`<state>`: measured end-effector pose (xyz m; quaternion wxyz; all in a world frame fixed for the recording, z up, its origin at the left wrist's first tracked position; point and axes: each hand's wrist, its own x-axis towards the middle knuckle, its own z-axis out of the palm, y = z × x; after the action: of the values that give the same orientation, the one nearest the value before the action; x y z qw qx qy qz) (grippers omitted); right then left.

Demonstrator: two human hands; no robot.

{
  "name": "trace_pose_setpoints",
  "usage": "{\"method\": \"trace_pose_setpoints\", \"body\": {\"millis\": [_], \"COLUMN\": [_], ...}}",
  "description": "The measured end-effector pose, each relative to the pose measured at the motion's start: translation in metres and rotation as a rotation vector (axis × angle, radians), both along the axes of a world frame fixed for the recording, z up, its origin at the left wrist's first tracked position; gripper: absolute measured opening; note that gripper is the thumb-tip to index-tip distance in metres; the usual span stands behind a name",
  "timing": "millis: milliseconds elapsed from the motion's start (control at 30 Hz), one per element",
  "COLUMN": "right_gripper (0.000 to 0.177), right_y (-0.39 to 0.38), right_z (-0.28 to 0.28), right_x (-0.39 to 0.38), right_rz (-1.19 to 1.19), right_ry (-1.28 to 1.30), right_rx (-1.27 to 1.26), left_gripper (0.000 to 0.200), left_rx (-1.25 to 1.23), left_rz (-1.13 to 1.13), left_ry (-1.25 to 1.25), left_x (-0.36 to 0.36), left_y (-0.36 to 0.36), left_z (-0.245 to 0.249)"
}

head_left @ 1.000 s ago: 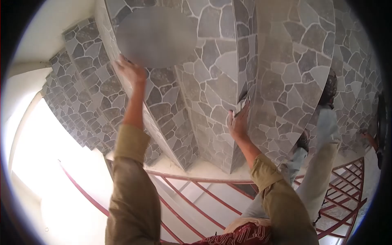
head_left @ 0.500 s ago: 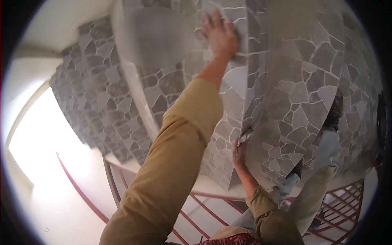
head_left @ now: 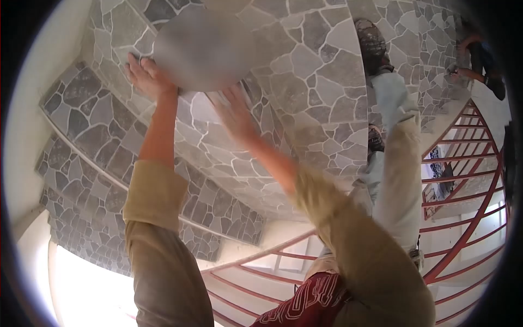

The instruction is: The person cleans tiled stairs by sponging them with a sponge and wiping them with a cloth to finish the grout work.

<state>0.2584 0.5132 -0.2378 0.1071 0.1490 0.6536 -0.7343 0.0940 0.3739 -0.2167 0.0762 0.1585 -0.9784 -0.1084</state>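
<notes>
My left hand [head_left: 150,77] lies with its fingers spread on the edge of a stone-patterned stair step [head_left: 218,141], near the blurred round patch in the view. To its right, my right hand [head_left: 237,115] presses down on the same step, its stretched fingers smeared by motion. A pale grey edge shows beside those fingers, seemingly the crumpled grey cloth [head_left: 246,94] under them; most of it is hidden. The step faces show grey and brown flat stones with pale joints.
More stone-clad steps [head_left: 90,122] drop away on the left. A red metal railing [head_left: 256,253] curves below and to the right. My shoe [head_left: 371,46] rests on a step at right. Another person [head_left: 479,60] is at the far right edge.
The view has swung to the right. My right hand has moved from the lower step edge up beside my left hand. The other person has come into view at right.
</notes>
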Motion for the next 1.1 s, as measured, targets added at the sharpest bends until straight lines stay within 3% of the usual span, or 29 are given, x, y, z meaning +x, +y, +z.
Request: {"method": "trace_pose_setpoints", "body": {"millis": [33, 67, 100, 133, 200, 267, 300, 333, 367, 400, 433, 500, 533, 567, 600, 700, 767, 800, 833, 900, 933, 1000, 1067, 1100], "right_gripper": [0.056, 0.052, 0.054, 0.052, 0.045, 0.042, 0.041, 0.038, 0.034, 0.032, 0.032, 0.031, 0.032, 0.033, 0.037, 0.037, 0.037, 0.037, 0.036, 0.036, 0.036, 0.049, 0.044, 0.041], "right_y": [0.032, 0.053, 0.04, 0.06, 0.055, 0.014, 0.004, -0.004, -0.013, -0.017, -0.012, 0.004, -0.003, 0.007, 0.011, 0.042, 0.037, 0.019, 0.009, 0.003, 0.007, 0.024, 0.038, 0.048], "right_z": [0.022, 0.03, 0.014, 0.022, 0.007, -0.048, -0.057, -0.053, -0.063, -0.07, -0.058, -0.053, -0.073, -0.07, -0.089, -0.068, -0.073, -0.1, -0.112, -0.109, -0.101, -0.08, -0.071, -0.077], "right_x": [0.056, 0.106, 0.217, 0.228, 0.207, 0.116, 0.036, -0.043, -0.106, -0.161, -0.171, -0.167, -0.121, -0.076, -0.017, 0.062, 0.024, 0.004, -0.022, -0.093, -0.081, -0.061, 0.041, 0.121], "right_rz": [0.151, -0.029, -0.156, -0.076, 0.083, 0.208, 0.187, -0.058, -0.126, -0.074, -0.059, -0.015, 0.043, 0.05, 0.06, 0.123, 0.216, 0.038, 0.121, 0.245, 0.258, 0.095, 0.025, 0.268], "right_ry": [-0.251, -0.323, -0.733, -0.887, -0.811, -0.064, -0.032, -0.056, 0.094, -0.121, -0.124, -0.158, 0.07, 0.059, 0.238, -0.464, -0.537, -0.152, 0.232, 0.086, 0.055, -0.259, -0.286, -0.142], "right_rx": [-0.03, -0.237, -0.488, -0.485, -0.182, 0.443, 0.391, 0.122, 0.165, 0.048, 0.042, -0.038, 0.217, 0.178, 0.435, 0.028, 0.144, 0.137, 0.508, 0.296, 0.286, 0.061, 0.022, 0.317], "left_gripper": [0.059, 0.059, 0.058, 0.057, 0.057, 0.058, 0.057, 0.057, 0.057, 0.057, 0.058, 0.058, 0.058, 0.058, 0.057, 0.057, 0.058, 0.058, 0.058, 0.059, 0.059, 0.06, 0.06, 0.061], "left_rx": [0.014, 0.004, -0.012, -0.021, -0.023, -0.042, -0.037, -0.03, -0.038, -0.049, -0.059, -0.055, -0.041, -0.028, -0.023, -0.015, 0.0, 0.008, 0.015, 0.037, 0.066, 0.062, 0.063, 0.072], "left_rz": [-0.007, -0.017, -0.028, -0.005, -0.013, 0.002, 0.009, 0.012, 0.029, 0.028, 0.021, 0.037, 0.045, 0.052, 0.039, 0.028, 0.051, 0.034, 0.019, 0.022, 0.01, 0.007, -0.002, -0.006], "left_ry": [0.011, 0.021, 0.015, 0.025, 0.024, 0.027, 0.017, 0.006, -0.005, 0.014, 0.036, 0.021, 0.044, 0.063, 0.059, 0.046, 0.038, 0.047, 0.056, 0.037, 0.039, 0.027, 0.045, 0.044], "left_x": [-0.003, -0.004, -0.002, 0.0, 0.0, 0.001, 0.0, -0.002, -0.001, 0.0, -0.001, 0.004, 0.0, -0.003, -0.001, -0.002, -0.001, 0.0, 0.0, -0.003, 0.001, 0.001, 0.0, 0.002], "left_y": [0.0, -0.002, -0.003, 0.003, -0.002, -0.007, -0.003, 0.002, 0.005, 0.009, 0.009, 0.009, 0.013, 0.015, 0.013, 0.009, 0.011, 0.013, 0.013, 0.011, 0.008, 0.0, 0.001, 0.003], "left_z": [-0.001, -0.002, -0.002, 0.0, -0.003, -0.001, 0.001, 0.002, 0.003, 0.004, 0.005, 0.008, 0.006, 0.005, 0.004, 0.006, 0.003, 0.005, 0.006, 0.005, 0.004, 0.002, 0.0, 0.003]}}
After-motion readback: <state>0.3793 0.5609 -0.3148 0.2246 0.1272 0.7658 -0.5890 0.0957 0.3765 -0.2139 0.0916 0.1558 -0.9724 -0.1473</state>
